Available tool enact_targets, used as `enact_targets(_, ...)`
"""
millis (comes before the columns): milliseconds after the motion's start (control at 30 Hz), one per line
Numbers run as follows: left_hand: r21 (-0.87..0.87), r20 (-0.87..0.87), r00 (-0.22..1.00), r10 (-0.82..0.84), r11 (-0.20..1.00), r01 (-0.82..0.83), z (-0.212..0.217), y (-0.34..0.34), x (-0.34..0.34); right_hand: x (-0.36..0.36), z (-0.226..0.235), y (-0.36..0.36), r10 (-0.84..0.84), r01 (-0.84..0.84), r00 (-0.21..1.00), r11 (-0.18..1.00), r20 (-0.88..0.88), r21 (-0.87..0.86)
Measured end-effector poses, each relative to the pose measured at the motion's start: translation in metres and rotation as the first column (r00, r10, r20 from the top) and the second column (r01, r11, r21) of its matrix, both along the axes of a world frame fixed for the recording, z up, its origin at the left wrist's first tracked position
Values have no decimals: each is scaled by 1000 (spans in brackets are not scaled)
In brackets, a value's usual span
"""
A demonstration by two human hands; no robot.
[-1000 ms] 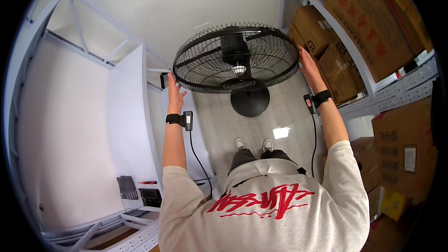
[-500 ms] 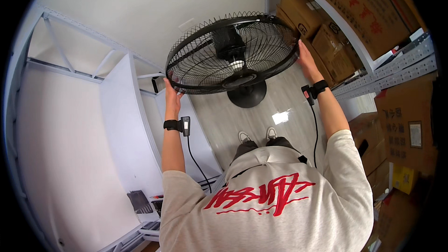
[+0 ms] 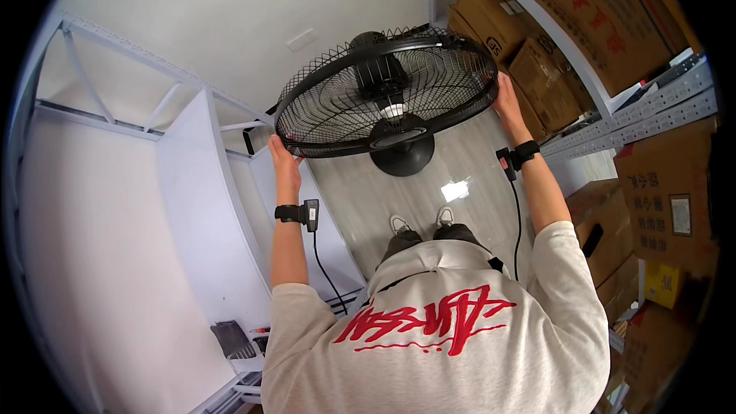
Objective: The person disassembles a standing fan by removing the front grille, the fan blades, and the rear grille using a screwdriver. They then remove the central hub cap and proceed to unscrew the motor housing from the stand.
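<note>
Standing at the far left is a white metal shelf frame (image 3: pixel 115 84), with a white panel (image 3: pixel 203 207) beside it reaching down toward a small dark tray (image 3: pixel 234 337) near the floor. Next comes the left hand (image 3: pixel 282 159), raised with the palm pressed against the left rim of the fan; its fingers lie along the black wire guard, though how far they curl around it cannot be told. A black wristband with a small device (image 3: pixel 299 213) sits on that forearm, and a thin black cable (image 3: pixel 326 276) hangs from it. The black fan (image 3: pixel 387 92) is held up between both hands, tilted so the wire guard faces down toward the person, with its round base (image 3: pixel 402 155) showing behind the guard and the grey floor (image 3: pixel 429 184) beyond. Two white shoes (image 3: pixel 420 219) stand on that floor. The right hand (image 3: pixel 506 100) grips the fan's right rim, fingers wrapped over the edge. Further right, brown cardboard boxes (image 3: pixel 590 8) fill a grey metal rack (image 3: pixel 652 103).
</note>
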State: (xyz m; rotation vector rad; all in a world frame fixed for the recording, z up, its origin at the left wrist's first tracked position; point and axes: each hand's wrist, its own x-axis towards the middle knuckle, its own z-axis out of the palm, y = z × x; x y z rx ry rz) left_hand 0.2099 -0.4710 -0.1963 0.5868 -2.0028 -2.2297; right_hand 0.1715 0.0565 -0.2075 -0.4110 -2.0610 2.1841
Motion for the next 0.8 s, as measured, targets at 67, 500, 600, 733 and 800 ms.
enact_targets(67,-10,-6,999,48,999,-48,2,5,3,2,-1,0,12,-12,999,1000,-35,-2)
enact_targets(500,63,-15,974,224,973,-223,1,18,24,0,-18,-1,-60,58,997,998,-41,-36)
enact_targets(600,77,20,977,211,974,-212,3,17,24,5,-24,-6,-145,144,983,989,-113,-16)
enact_targets(733,124,32,990,134,983,-137,-4,3,21,11,-22,-16,-194,214,973,962,-125,170)
enact_targets(800,144,34,990,140,979,-143,-6,-1,17,14,-17,-24,-237,271,949,950,-210,152)
